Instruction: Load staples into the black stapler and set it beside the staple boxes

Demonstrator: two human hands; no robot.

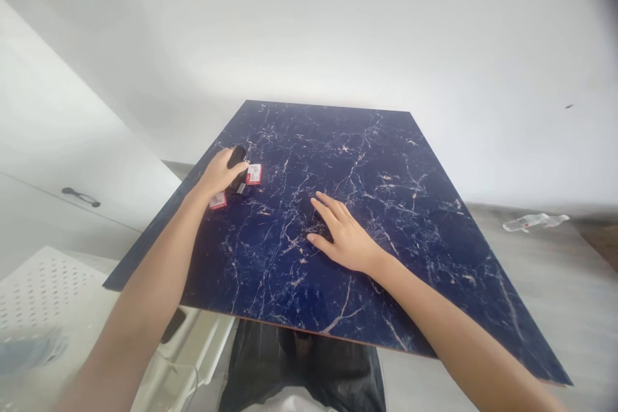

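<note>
My left hand is wrapped round a black stapler on the left part of the blue marble-patterned table. Part of the stapler is hidden behind my fingers and thumb. A small red-and-white box lies just right of the stapler. Another small red-and-white box sits below my left hand, partly covered by it. Near the middle of the table, my right hand rests palm down with its fingers spread and holds nothing.
A white wall stands behind the table. At the left are a white cabinet with a dark handle and a perforated white surface. A crumpled clear plastic item lies on the floor to the right.
</note>
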